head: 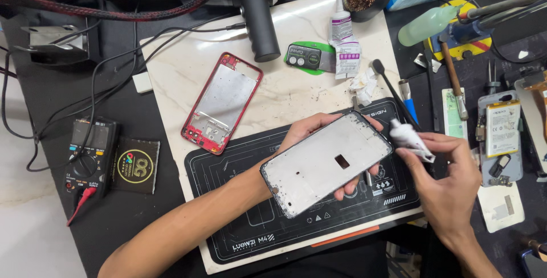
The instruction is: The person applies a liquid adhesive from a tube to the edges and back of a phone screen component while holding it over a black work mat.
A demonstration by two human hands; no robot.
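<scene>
Phone frame (327, 164) cradled in left hand (307, 135), palm hidden beneath, right hand (450, 170) pinching white tube (410, 139), perhaps glue, nozzle indistinct.

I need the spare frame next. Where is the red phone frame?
In the head view, the red phone frame lies left of centre on the pale slab, above the black mat and below the black heat gun.

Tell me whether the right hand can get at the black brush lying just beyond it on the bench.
Probably not as is: the right hand is pinching a small white tube, so its fingers are taken. The black brush itself lies uncovered close by, with nothing between them.
</scene>
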